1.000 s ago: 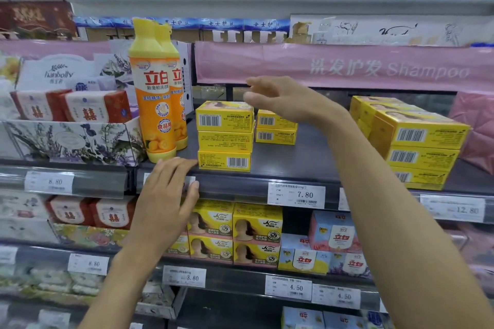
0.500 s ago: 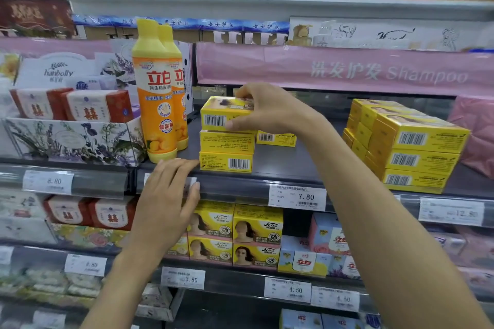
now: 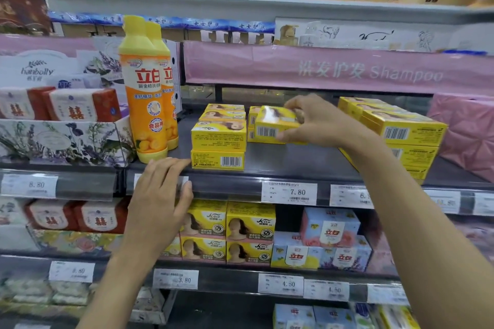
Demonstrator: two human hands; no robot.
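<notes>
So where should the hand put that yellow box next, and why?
Probably lower it onto the bare shelf straight below. The right hand pinches the yellow box in the air, beside the front stack of two, and nothing lies on the shelf under it. The left hand only rests on the shelf's front edge.

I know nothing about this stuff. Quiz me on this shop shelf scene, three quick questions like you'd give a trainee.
1. True or false: the left hand rests on the shelf edge.
2. Which hand grips a yellow box? A left; B right; C both.
3. What price shows on the tag just below that box?
Key: 1 true; 2 B, the right hand; 3 7.80.
</notes>
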